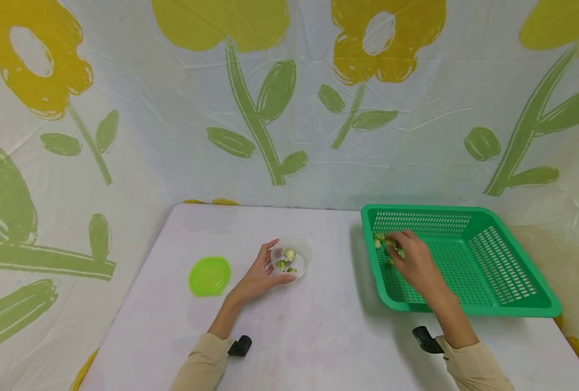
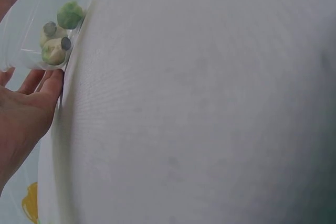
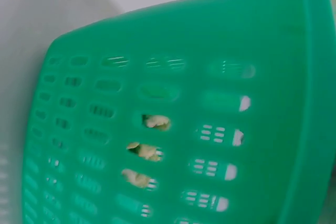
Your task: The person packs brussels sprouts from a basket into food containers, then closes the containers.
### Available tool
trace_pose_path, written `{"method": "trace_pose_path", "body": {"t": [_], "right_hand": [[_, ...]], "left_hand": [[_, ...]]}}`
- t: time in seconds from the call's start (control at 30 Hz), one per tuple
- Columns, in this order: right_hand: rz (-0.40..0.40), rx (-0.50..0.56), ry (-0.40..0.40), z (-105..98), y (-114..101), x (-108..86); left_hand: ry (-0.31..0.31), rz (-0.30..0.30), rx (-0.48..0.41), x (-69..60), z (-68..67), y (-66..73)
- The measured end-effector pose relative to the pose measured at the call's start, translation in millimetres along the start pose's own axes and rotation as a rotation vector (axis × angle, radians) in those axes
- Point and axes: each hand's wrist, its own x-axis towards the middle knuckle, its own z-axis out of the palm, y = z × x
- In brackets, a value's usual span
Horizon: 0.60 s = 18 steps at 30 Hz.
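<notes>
A clear round plastic container (image 1: 305, 256) stands on the table with several green-and-white Brussels sprouts (image 1: 289, 255) inside. My left hand (image 1: 259, 277) holds it from the left, fingers along its far side and thumb at its near side. In the left wrist view the same hand (image 2: 26, 111) cups the container (image 2: 31, 45) and sprouts (image 2: 70, 15) show through the wall. My right hand (image 1: 415, 264) reaches into the green basket (image 1: 485, 271) near its left wall, its fingertips pinching a Brussels sprout they partly cover. Other sprouts (image 1: 378, 240) lie around those fingers.
Left of the container, a bright green lid (image 1: 209, 276) lies flat on the white table (image 1: 309, 336). Through slots in the basket wall (image 3: 199, 40), pale pieces show in the right wrist view. Flower-printed cloth (image 1: 182, 136) hangs behind and beside the table.
</notes>
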Motion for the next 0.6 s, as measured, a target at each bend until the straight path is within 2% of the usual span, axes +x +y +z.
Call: {"method": "trace_pose_path", "body": {"t": [0.27, 0.6], "right_hand": [[-0.034, 0.029, 0.107, 2.9, -9.1, 10.5], [-0.019, 0.089, 0.117, 18.4, -27.2, 20.8]], "left_hand": [[0.001, -0.01, 0.009, 0.7, -0.2, 1.7], [0.004, -0.006, 0.008, 1.0, 0.1, -0.3]]}}
